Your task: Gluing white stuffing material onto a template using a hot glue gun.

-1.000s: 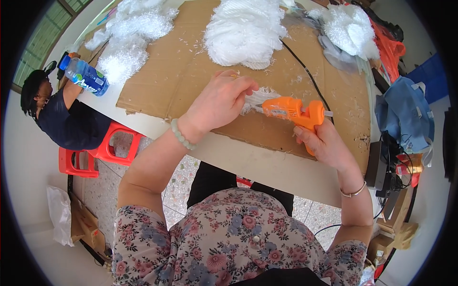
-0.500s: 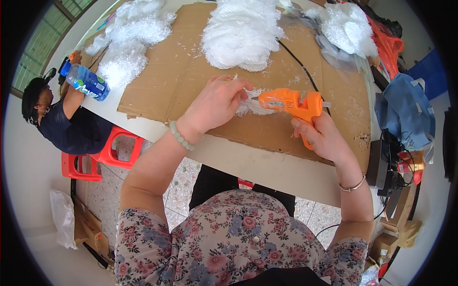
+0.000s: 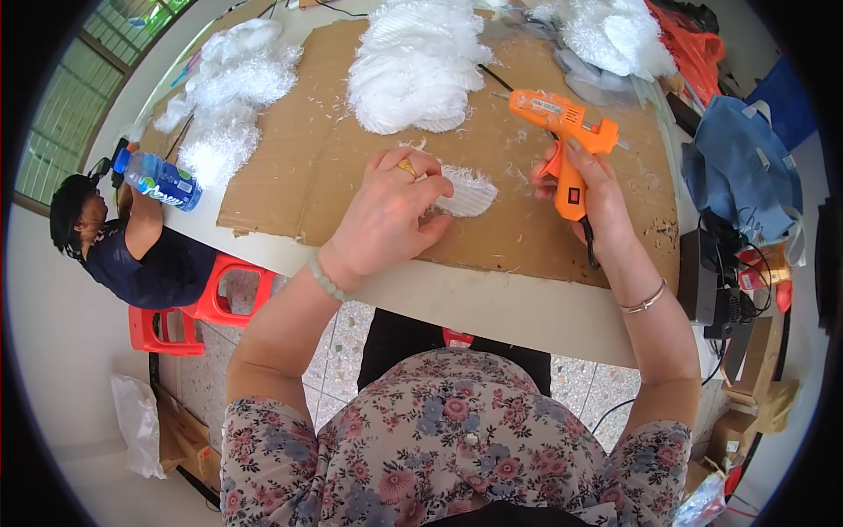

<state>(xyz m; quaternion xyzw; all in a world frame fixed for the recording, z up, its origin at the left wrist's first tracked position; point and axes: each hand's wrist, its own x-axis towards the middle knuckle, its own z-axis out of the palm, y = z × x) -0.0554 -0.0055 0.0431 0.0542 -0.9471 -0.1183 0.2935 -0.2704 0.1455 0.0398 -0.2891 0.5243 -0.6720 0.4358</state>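
Note:
My left hand (image 3: 391,215) presses down on a small white feathery piece (image 3: 467,193) lying on the brown cardboard sheet (image 3: 316,149). A gold ring shows on one finger and a pale bead bracelet on that wrist. My right hand (image 3: 588,189) grips an orange hot glue gun (image 3: 565,132) by its handle, lifted to the right of the white piece with its nozzle pointing right, away from the piece. A black cord runs off the gun's handle.
Heaps of white feathery material (image 3: 417,61) lie at the back of the cardboard, more at the left (image 3: 224,105) and right (image 3: 615,31). A blue bottle (image 3: 158,180) lies at the table's left edge. Another person (image 3: 123,246) sits on a red stool (image 3: 189,312). Blue cloth (image 3: 746,184) lies right.
My right hand has lifted the glue gun up and to the right, off the white piece. My left hand stays on the piece, now flatter on it.

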